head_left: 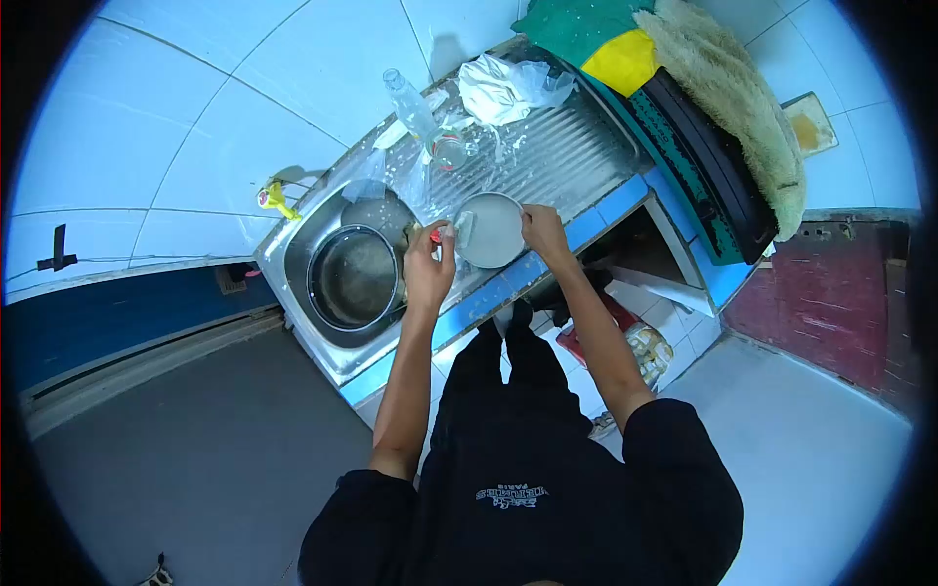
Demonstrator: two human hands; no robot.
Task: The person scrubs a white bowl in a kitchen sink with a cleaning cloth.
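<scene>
A round pale grey dish (495,234) sits over the front edge of the steel counter, right of the sink. My right hand (543,234) is closed on its right rim. At the dish's left side, my left hand (428,266) has its fingers pinched on a small translucent object (466,230) with a red end; its exact kind is unclear. That object overlaps the dish's left part in this view. Just left of my left hand, a large round metal pot (354,283) with liquid in it stands in the sink basin (295,259).
Behind the dish, a clear bottle (410,105) and a white plastic bag (493,88) lie on the wet, ribbed drainboard (576,132). A yellow-handled tap (277,200) is at the wall. To the right are a green and black case (699,161) and a fluffy cloth (728,88).
</scene>
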